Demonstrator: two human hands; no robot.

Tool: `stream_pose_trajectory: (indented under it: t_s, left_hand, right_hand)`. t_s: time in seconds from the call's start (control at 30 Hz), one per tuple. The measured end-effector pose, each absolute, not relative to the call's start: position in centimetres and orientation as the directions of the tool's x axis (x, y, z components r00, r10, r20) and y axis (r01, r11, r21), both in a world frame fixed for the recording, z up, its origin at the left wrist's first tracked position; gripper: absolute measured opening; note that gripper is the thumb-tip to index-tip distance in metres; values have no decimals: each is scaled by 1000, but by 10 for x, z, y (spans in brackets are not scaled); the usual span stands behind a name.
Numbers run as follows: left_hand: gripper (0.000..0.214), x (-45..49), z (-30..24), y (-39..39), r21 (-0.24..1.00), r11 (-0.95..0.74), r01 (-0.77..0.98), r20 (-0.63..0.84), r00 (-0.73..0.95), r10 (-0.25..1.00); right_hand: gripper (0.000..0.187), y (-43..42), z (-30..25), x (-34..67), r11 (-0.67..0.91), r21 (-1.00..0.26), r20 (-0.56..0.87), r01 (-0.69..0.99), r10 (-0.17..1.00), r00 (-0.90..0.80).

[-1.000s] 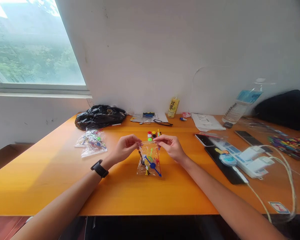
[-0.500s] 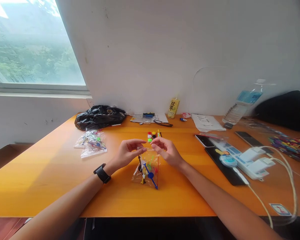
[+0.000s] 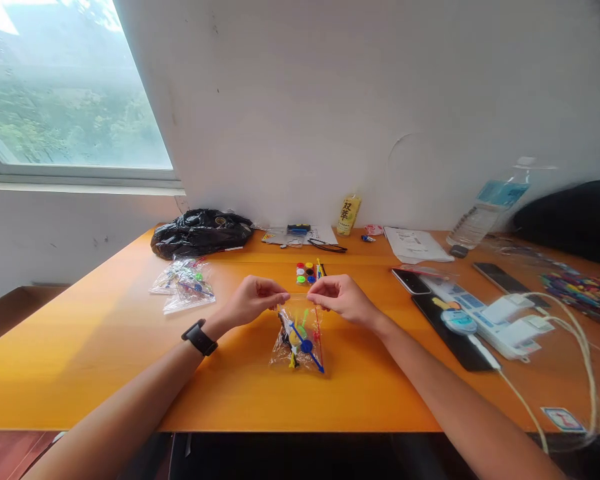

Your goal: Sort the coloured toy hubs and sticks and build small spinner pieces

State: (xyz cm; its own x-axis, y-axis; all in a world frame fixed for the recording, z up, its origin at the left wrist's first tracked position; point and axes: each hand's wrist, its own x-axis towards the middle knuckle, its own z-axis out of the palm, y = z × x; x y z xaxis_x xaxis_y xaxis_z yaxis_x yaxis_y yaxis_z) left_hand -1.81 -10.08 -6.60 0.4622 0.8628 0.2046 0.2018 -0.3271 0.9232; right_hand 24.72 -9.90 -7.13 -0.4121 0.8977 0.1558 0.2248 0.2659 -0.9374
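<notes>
A clear plastic bag [image 3: 300, 337] hangs between my hands at the middle of the table. Inside it are several coloured plastic arrow-shaped pieces, among them a blue arrow spinner [image 3: 307, 346]. My left hand [image 3: 260, 295] pinches the bag's top edge near its left corner. On the right corner of that edge, my right hand [image 3: 341, 299] is closed in a pinch as well. Just beyond the hands lie small round caps [image 3: 301, 268] in red, yellow, white, black, green and blue. Beside them stand some thin yellow and black arrow pieces [image 3: 321, 268].
Filled clear bags [image 3: 187, 283] lie at the left, before a black plastic bag [image 3: 200, 232]. A yellow drink carton [image 3: 349, 215] and papers [image 3: 415, 245] are at the back. Phones, a power strip [image 3: 510, 331] with white cables, and a water bottle [image 3: 490, 203] occupy the right side.
My fingers have closed on both corners of the bag's top edge, and the edge is now drawn straighter. The bag has shifted slightly right, and my hands have moved a little apart.
</notes>
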Motion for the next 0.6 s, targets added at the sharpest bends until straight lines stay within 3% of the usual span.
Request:
stream_pose_trajectory:
  t_s: [0.27, 0.6]
  left_hand:
    - [37, -24, -60, -96, 945, -289, 156, 170, 521, 836]
    - [31, -36, -51, -92, 898, -365, 243, 171, 574, 801]
  right_hand:
    - [36, -98, -63, 254, 211, -972, 141, 102, 876, -462]
    - [37, -95, -71, 257, 217, -965, 119, 149, 865, -487]
